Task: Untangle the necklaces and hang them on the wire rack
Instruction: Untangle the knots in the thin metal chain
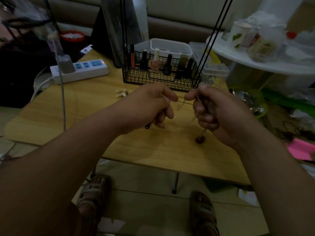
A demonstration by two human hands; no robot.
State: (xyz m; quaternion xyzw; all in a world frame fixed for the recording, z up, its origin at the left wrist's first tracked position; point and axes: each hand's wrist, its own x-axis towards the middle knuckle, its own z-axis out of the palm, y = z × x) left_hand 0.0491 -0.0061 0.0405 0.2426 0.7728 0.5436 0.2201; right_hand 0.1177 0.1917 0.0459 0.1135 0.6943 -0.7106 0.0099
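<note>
- A power strip (80, 70) lies far to the left of the fingers, at the back of the wooden table (68, 113). A grey cable crossing it is cut off by the top edge.
- A small pale object (122, 93) sits on the table just left of the left hand's knuckles, too blurred to identify.
- The left hand (150, 103) has its fingers curled, thumb and forefinger pinching a thin chain. A small dark thing below its lower fingers is mostly hidden.
- The necklace (181, 103) stretches between the two sets of fingertips, and a short length dangles in the gap. Its fine links are hard to follow in the dim light.
- The wire rack (160, 77) stands just beyond the fingertips and holds nail polish bottles. Its black uprights run out of the top of the frame.
- The right hand (219, 113) grips the chain with curled fingers, the chain draped over the forefinger.
- A dark pendant (200, 139) hangs below the right hand's little finger. Whether it touches the table cannot be told.
</note>
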